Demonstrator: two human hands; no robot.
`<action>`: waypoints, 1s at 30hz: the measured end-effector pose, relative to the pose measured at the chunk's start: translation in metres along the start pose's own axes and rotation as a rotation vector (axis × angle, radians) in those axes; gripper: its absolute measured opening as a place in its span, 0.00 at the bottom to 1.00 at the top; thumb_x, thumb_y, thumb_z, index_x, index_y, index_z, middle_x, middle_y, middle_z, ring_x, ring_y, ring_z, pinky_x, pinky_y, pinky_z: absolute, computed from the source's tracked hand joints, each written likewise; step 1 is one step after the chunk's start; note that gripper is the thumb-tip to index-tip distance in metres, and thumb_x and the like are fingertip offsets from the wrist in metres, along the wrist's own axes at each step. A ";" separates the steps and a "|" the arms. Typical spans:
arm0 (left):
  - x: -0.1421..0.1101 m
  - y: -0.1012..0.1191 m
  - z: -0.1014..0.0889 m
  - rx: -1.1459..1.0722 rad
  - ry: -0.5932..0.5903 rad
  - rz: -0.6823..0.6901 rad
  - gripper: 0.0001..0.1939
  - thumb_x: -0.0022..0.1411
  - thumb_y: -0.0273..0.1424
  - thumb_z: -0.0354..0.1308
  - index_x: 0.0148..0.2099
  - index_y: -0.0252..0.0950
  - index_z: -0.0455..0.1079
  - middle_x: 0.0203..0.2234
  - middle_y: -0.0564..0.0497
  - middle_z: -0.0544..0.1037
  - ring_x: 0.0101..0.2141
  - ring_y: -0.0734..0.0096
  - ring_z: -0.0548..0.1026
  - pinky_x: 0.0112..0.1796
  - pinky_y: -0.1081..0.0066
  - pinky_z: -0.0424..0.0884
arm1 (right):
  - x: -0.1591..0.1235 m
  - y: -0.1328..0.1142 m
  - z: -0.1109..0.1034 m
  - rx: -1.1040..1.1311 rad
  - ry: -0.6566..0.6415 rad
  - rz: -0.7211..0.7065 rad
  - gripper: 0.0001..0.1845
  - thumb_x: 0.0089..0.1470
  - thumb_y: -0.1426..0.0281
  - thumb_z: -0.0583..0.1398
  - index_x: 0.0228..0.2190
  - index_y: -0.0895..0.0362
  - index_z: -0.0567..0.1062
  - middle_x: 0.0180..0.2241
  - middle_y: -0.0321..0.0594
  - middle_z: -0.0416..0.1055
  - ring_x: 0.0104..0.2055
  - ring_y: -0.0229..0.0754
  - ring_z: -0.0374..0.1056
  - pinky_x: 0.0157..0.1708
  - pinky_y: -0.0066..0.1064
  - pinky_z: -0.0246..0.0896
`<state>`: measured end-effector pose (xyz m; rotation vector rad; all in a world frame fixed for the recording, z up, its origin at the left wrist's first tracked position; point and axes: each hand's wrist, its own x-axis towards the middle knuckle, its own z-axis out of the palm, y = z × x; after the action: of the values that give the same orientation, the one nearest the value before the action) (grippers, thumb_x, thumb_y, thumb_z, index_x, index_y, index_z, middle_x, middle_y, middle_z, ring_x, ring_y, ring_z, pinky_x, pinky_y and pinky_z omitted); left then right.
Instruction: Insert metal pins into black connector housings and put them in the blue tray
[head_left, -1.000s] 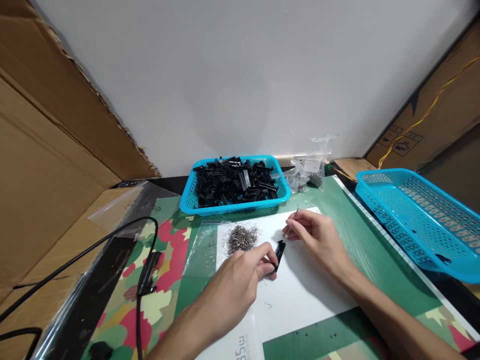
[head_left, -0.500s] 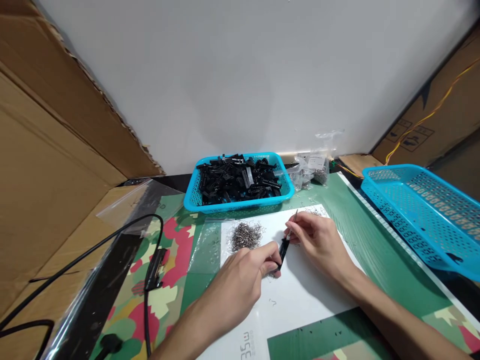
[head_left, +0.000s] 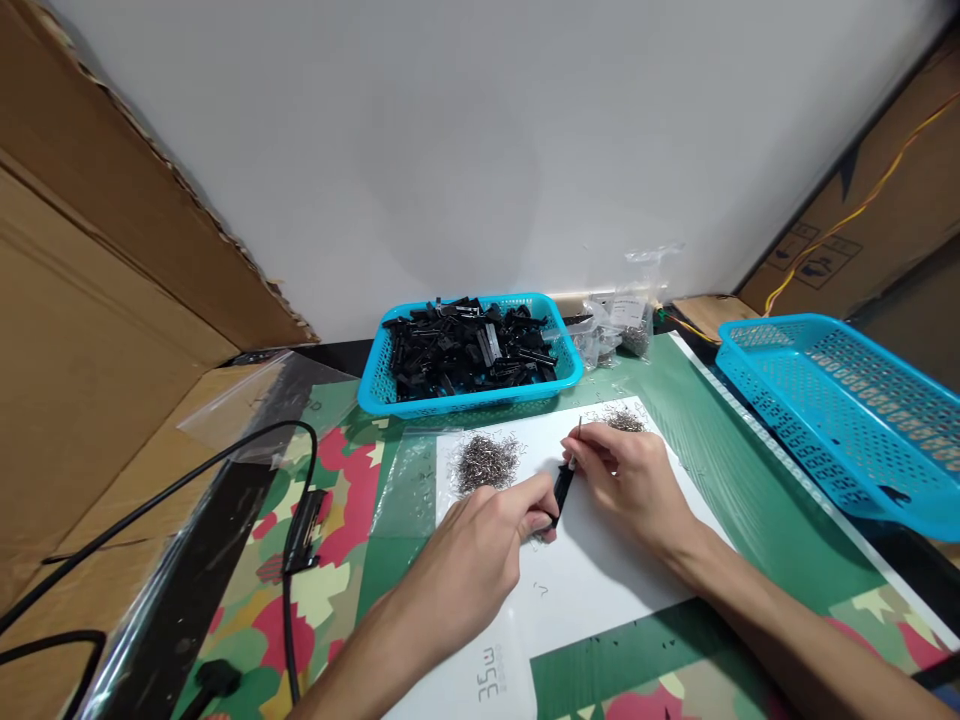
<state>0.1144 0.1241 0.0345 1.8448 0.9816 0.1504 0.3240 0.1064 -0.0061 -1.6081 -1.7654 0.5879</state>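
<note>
My left hand is closed around the lower end of a small black plastic part, which stands at a slant over the white sheet. Pinched in the fingers of my right hand is a thin metal tool, like a small rod or tweezers; its exact kind is unclear. The tool's lower end meets the top of the black part. Left of my hands lies a pile of tiny bent metal pieces. A second pile of small metal pieces sits behind my right hand.
A blue basket full of black plastic parts stands at the back, beside clear bags of metal pieces. Another blue basket is at the right. A black cable runs along the left; cardboard borders that side.
The view has shifted slightly, so everything sits a little higher and further left. Both hands keep their grips; the tool stands a bit more upright against the black part.
</note>
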 end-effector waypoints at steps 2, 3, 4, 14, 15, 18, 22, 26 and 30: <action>0.000 0.000 0.000 -0.034 -0.006 -0.008 0.10 0.75 0.26 0.48 0.39 0.41 0.65 0.29 0.57 0.76 0.33 0.70 0.73 0.34 0.74 0.60 | -0.001 -0.001 -0.002 0.076 0.025 0.014 0.15 0.71 0.65 0.56 0.31 0.55 0.73 0.24 0.36 0.73 0.24 0.39 0.67 0.28 0.30 0.59; 0.000 0.000 -0.001 -0.057 -0.006 -0.011 0.09 0.75 0.27 0.48 0.40 0.41 0.66 0.29 0.57 0.76 0.33 0.70 0.73 0.34 0.74 0.60 | -0.001 -0.002 -0.003 0.119 0.058 0.010 0.13 0.71 0.65 0.56 0.33 0.55 0.74 0.27 0.37 0.74 0.26 0.39 0.69 0.29 0.30 0.61; -0.001 0.001 -0.001 -0.076 -0.003 -0.013 0.09 0.76 0.28 0.48 0.41 0.42 0.67 0.30 0.57 0.77 0.34 0.71 0.73 0.35 0.74 0.60 | -0.001 -0.003 -0.006 0.150 0.097 0.002 0.12 0.71 0.66 0.56 0.35 0.55 0.74 0.28 0.37 0.75 0.28 0.40 0.71 0.31 0.30 0.62; -0.005 0.007 -0.006 -0.206 0.070 0.062 0.11 0.79 0.34 0.49 0.46 0.40 0.71 0.39 0.54 0.79 0.40 0.69 0.74 0.41 0.72 0.64 | 0.002 -0.006 -0.028 0.112 -0.339 -0.310 0.12 0.73 0.61 0.57 0.46 0.54 0.77 0.39 0.41 0.70 0.42 0.45 0.67 0.43 0.35 0.60; -0.005 0.007 -0.007 -0.217 0.077 0.062 0.11 0.79 0.36 0.49 0.46 0.40 0.72 0.39 0.54 0.78 0.40 0.69 0.73 0.41 0.72 0.64 | 0.003 -0.006 -0.029 0.103 -0.366 -0.328 0.12 0.71 0.60 0.60 0.45 0.54 0.78 0.38 0.41 0.69 0.42 0.45 0.66 0.43 0.35 0.60; -0.005 0.007 -0.007 -0.253 0.073 0.063 0.14 0.79 0.40 0.48 0.46 0.41 0.71 0.39 0.54 0.77 0.40 0.68 0.72 0.41 0.72 0.64 | 0.006 -0.006 -0.031 0.113 -0.401 -0.354 0.10 0.67 0.61 0.65 0.42 0.55 0.81 0.36 0.38 0.68 0.40 0.43 0.66 0.40 0.33 0.59; -0.004 0.000 -0.003 -0.325 0.016 0.011 0.15 0.77 0.45 0.51 0.54 0.42 0.69 0.38 0.53 0.76 0.36 0.69 0.71 0.36 0.71 0.62 | 0.011 -0.004 -0.035 0.098 -0.419 -0.362 0.02 0.66 0.72 0.66 0.40 0.56 0.82 0.33 0.37 0.69 0.39 0.42 0.65 0.39 0.32 0.58; -0.002 -0.008 -0.002 -0.275 -0.001 -0.089 0.24 0.73 0.45 0.58 0.65 0.44 0.64 0.35 0.55 0.74 0.29 0.73 0.63 0.30 0.72 0.57 | 0.014 -0.003 -0.040 0.029 -0.430 -0.352 0.03 0.65 0.74 0.66 0.41 0.57 0.81 0.34 0.37 0.70 0.40 0.42 0.66 0.40 0.32 0.58; 0.000 -0.012 -0.003 -0.344 -0.103 -0.132 0.36 0.70 0.39 0.62 0.73 0.49 0.51 0.39 0.56 0.75 0.27 0.76 0.57 0.30 0.74 0.56 | 0.016 -0.004 -0.049 -0.029 -0.389 -0.339 0.04 0.65 0.73 0.66 0.42 0.57 0.81 0.35 0.38 0.72 0.40 0.42 0.68 0.41 0.32 0.58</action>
<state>0.1064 0.1287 0.0262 1.4562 0.9384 0.1326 0.3566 0.1163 0.0330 -1.2259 -2.2790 0.7477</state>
